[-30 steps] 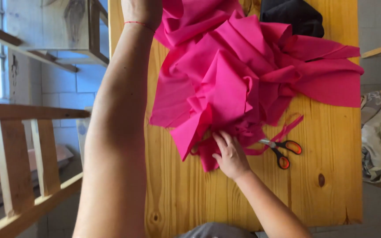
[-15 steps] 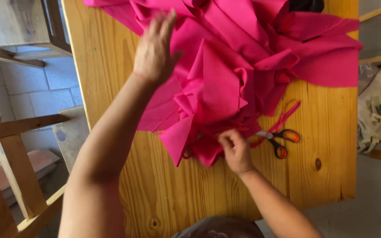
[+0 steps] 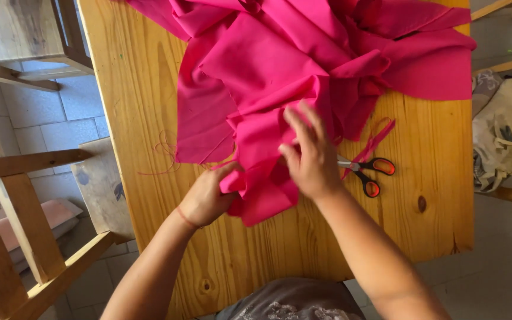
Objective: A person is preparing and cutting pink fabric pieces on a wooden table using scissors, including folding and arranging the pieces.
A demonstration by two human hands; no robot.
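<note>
Left hand [image 3: 208, 198] newly down at fabric [image 3: 280, 83] edge

Two bare forearms with no sleeves, left hand [image 3: 205, 198] bare of rings, thin reddish thread band around the left wrist [image 3: 186, 218], right hand [image 3: 310, 160] with no jewellery in view, grey top with pale patterned print [image 3: 291, 303] at the chest

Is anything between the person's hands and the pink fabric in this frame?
Nothing visible. The left hand grips the near edge of the pink fabric, and the right hand lies flat on it. The scissors rest on the wooden table beside the right hand, off to the side.
</note>
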